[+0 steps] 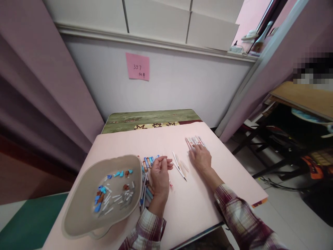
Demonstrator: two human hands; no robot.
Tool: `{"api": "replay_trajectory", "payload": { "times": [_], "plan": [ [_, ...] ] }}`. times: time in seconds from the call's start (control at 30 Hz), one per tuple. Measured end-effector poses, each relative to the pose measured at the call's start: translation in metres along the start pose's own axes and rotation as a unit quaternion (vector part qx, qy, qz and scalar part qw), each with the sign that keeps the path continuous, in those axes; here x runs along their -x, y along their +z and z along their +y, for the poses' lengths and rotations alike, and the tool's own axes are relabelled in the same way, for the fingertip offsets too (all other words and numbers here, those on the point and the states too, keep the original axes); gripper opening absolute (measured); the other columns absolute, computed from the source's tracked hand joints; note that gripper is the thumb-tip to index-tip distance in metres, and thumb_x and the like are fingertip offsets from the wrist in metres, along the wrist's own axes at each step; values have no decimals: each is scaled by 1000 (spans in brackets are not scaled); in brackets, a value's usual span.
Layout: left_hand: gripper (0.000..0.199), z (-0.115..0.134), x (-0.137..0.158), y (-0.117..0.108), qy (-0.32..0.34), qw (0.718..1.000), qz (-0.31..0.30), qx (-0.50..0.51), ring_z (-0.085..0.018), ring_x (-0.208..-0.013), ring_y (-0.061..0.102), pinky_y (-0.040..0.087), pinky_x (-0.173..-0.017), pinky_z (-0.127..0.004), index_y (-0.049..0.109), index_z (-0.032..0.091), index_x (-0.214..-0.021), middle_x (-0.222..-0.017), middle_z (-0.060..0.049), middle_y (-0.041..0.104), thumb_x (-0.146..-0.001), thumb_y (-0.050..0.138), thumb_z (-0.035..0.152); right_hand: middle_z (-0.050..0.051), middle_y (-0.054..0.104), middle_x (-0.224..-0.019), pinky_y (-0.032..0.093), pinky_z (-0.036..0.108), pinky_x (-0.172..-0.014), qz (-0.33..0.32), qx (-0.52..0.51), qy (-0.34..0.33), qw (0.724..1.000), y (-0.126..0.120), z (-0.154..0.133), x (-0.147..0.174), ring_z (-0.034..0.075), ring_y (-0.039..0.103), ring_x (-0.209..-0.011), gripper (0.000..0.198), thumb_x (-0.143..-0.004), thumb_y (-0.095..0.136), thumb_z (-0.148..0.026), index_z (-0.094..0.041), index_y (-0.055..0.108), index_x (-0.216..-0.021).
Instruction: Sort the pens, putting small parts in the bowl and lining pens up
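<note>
My right hand (201, 158) lies with outstretched fingers on a row of clear-barrelled pens (195, 140) at the right of the pink-covered table. My left hand (160, 173) is raised over the middle, thumb pressed to curled fingers; whatever it may hold is too small to make out. Slim white pen parts (180, 171) with dark tips and translucent pieces lie between the hands. Beside and partly behind my left hand is a pile of pens (147, 163) with blue and brown ends. A small red-and-clear piece (171, 185) lies close to my left wrist.
A beige basin (78, 211) at the left contains blue and brown caps (100, 199) and several small white pieces (117, 198). A pink note (137, 66) is stuck to the wall. Curtains hang on both sides; a wooden desk (304, 97) stands at the right.
</note>
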State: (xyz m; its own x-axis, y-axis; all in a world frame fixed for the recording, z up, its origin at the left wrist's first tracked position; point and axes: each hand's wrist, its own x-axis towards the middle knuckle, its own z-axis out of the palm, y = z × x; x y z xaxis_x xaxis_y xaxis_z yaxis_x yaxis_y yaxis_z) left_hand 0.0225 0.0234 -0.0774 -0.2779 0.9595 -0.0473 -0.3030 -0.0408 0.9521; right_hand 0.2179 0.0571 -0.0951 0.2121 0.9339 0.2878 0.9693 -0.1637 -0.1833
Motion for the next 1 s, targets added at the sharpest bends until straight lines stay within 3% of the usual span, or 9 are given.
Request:
{"api": "replay_trajectory", "payload": {
  "times": [0.1,0.3,0.5,0.67,0.87,1.0],
  "plan": [
    [24,1,1,1,6,1000,-3,-10,-13,-57,62,51,-57,-27,61,15,-90,-75,-5,70,-80,60,36,15,53,-135,23,40,-107,11,10,-76,997,12,0,1,27,41,-126,49,-92,48,-38,-14,48,-135],
    [21,-1,6,4,26,999,-25,-25,-12,-57,61,51,-57,-25,60,15,-91,-75,-5,70,-82,59,34,15,50,-139,8,46,-112,4,23,-83,996,23,0,-4,28,35,-132,51,-94,45,-42,-13,47,-136],
    [21,3,28,2,34,997,-60,-36,-12,-59,61,51,-59,-26,61,16,-92,-76,-4,69,-84,58,35,15,48,-141,9,46,-112,2,5,-95,996,27,1,-3,25,36,-132,48,-95,43,-37,-14,46,-137],
    [22,11,44,-9,40,996,-62,-50,-13,-60,62,51,-60,-26,62,17,-91,-76,-4,69,-83,61,37,16,43,-145,10,46,-112,21,-3,-59,998,33,3,1,27,31,-136,56,-94,42,-40,-12,39,-143],
    [22,7,51,-13,24,996,-62,-56,-13,-58,62,51,-58,-26,63,16,-88,-75,-4,70,-82,62,37,18,34,-151,7,48,-112,-47,16,-33,998,42,6,-3,29,23,-141,66,-95,34,-51,-10,32,-146],
    [21,13,54,-16,27,996,-49,-68,-13,-57,61,51,-57,-25,62,16,-89,-75,-4,69,-82,62,36,19,35,-150,7,46,-113,7,-1,-31,999,36,5,0,29,22,-141,67,-94,37,-49,-8,30,-147]
  ]
}}
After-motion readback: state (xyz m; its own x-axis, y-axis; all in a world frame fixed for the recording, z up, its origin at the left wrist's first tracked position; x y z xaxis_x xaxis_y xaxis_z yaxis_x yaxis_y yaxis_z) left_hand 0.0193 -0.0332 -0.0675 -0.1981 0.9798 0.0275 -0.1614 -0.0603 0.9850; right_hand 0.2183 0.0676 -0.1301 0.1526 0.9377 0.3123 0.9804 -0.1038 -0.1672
